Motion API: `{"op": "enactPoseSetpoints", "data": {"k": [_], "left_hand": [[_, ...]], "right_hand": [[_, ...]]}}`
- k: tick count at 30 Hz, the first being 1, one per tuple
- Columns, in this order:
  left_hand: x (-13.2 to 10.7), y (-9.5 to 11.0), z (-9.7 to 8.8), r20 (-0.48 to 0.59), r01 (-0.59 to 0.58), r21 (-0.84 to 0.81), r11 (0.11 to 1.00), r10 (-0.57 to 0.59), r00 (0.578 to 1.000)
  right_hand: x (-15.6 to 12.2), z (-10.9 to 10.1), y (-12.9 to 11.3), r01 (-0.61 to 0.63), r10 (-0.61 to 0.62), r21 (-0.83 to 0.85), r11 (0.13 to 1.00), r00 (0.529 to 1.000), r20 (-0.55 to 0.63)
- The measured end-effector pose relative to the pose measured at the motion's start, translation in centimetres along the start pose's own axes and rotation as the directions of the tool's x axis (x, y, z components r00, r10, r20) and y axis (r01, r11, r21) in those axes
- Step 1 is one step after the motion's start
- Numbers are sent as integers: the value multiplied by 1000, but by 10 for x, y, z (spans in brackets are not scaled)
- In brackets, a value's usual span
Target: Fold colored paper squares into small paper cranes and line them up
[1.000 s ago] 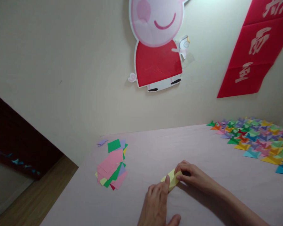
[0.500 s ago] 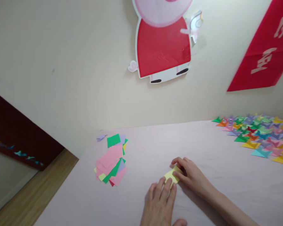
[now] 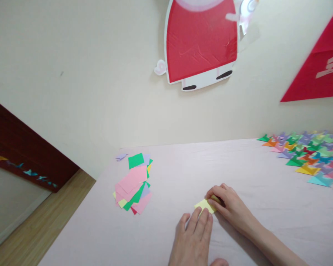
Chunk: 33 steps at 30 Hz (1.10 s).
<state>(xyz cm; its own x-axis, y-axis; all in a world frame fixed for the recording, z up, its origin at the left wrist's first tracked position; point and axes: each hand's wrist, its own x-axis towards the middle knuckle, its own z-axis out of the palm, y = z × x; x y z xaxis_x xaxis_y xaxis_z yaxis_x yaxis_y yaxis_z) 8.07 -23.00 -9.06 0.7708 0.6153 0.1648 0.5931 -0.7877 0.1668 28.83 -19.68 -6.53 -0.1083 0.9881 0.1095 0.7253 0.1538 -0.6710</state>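
Observation:
A small piece of yellow paper (image 3: 202,203) lies on the pale cloth-covered table, with part of it under my hands. My left hand (image 3: 193,236) rests flat, fingers stretched out, and its fingertips press on the near edge of the paper. From the right, my right hand (image 3: 232,207) pinches the paper's right side between thumb and curled fingers. Those fingers hide that end of the sheet, so I cannot tell how it is folded there.
Loose coloured paper sheets (image 3: 133,179) lie in an overlapping pile at left, with a small folded purple piece (image 3: 122,157) behind. Rows of folded paper figures (image 3: 308,169) stand at right. A wall with a red-bodied cutout (image 3: 201,40) rises behind; wooden floor (image 3: 30,218) shows at lower left.
The view has tilted down and turned slightly left. My right fingers have shifted on the yellow paper's right edge, and my left fingers now lie closer together on its near edge.

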Motion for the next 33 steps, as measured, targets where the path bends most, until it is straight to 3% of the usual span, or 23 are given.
{"op": "enactPoseSetpoints", "data": {"k": [15,26,33], "left_hand": [[9,6,-12,145,81,-64,995,-71,987],[2,5,-5,23,51,-54,997,-50,998],[-7,-2,3,-179,67,35,997,-60,982]], "right_hand": [[-12,0,-8,29,-31,-66,997,999,-22],[-23,10,1,-24,16,-64,998,992,-126],[-21,-5,31,-37,19,-94,995,982,-185]]}}
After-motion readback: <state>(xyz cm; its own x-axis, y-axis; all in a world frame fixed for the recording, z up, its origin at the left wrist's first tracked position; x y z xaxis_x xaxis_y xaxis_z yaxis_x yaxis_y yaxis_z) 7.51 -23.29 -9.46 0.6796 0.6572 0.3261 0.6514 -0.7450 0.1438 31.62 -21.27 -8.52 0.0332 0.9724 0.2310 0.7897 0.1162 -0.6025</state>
